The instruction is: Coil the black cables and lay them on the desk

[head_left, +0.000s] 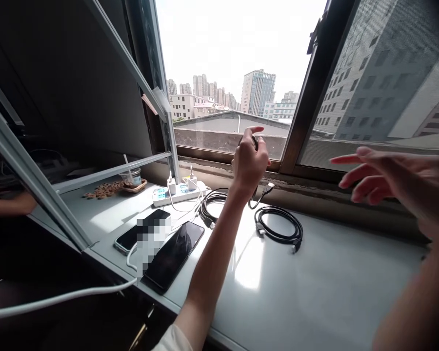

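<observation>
My left hand (249,158) is raised over the table in front of the window, its fingers curled round a black USB cable (267,189). One end of that cable hangs below the hand with its metal plug showing; most of the rest is hidden by the palm. To the right, my right hand (395,180) hovers in the air with fingers stretched and apart, holding nothing. Beneath the hands lies a coiled black cable (300,226) with its plugs at the near side. Another coiled black cable (204,213) lies partly behind my left forearm.
Two phones (175,256) (131,236) lie near the table's front edge, with a white cord (76,293) beside them. Behind stands a power strip (161,197) with chargers. A metal frame (113,170) crosses the left side, past a cup (131,176) and another person's arm (12,204).
</observation>
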`<move>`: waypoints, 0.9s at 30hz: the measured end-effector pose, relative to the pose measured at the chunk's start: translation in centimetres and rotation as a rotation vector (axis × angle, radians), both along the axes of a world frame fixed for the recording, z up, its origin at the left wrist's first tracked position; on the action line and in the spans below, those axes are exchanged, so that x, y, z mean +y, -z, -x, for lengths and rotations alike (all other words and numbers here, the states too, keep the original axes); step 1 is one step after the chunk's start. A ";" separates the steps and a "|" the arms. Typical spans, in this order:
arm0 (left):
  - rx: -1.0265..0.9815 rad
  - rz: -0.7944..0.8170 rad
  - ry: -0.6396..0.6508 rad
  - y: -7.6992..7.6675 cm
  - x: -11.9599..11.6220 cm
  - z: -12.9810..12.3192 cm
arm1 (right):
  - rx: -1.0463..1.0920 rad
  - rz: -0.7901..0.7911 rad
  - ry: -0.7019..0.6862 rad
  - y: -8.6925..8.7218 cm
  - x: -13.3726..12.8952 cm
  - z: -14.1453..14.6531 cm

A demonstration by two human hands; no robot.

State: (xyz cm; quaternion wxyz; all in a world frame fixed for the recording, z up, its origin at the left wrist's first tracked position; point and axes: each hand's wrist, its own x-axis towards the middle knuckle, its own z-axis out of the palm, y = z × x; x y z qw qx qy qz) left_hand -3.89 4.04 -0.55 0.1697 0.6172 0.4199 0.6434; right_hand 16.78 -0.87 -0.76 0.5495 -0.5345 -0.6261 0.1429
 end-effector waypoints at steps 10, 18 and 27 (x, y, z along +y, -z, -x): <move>-0.256 0.127 0.560 -0.7 -2.8 -3.6 | -0.255 -0.003 -0.347 0.0 -1.7 6.1; -0.137 0.095 0.707 -0.6 -3.1 -3.9 | 0.003 -0.025 -0.609 -0.6 -0.6 4.9; -0.054 0.066 0.513 -1.9 -4.0 -2.6 | 0.218 -0.082 -0.463 -1.4 -1.5 2.4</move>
